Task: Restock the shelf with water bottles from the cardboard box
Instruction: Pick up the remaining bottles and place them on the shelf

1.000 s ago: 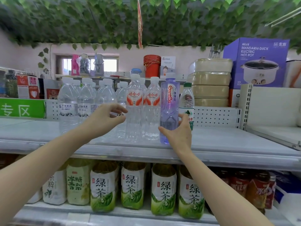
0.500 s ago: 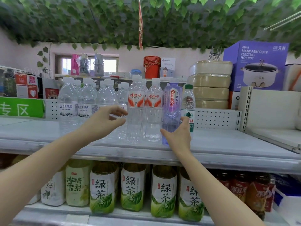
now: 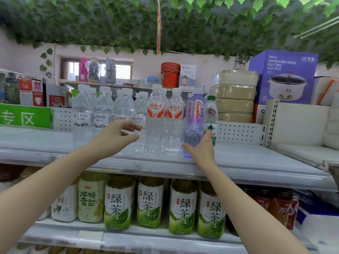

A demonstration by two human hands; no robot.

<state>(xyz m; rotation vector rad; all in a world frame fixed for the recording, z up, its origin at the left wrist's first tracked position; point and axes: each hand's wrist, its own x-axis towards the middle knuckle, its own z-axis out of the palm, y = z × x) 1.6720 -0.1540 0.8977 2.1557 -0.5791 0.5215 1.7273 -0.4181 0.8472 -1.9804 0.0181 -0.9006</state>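
Standing tall purple plastic bottle (image 3: pixel 194 123) on grey metal shelf (image 3: pixel 247 159), at 3 o'clock of clear plastic bottles (image 3: pixel 172 131). Gripped low by right hand (image 3: pixel 200 148); left hand (image 3: pixel 117 137) loose, empty. Next: let go softly.

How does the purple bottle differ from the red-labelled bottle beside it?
The purple bottle is tinted violet; the red-labelled bottle is clear. The purple bottle's lettering runs vertically; the red-labelled bottle wears a red-and-white band. The right hand grips the purple bottle; the red-labelled bottle stands untouched. Both stand on the shelf with pale caps.
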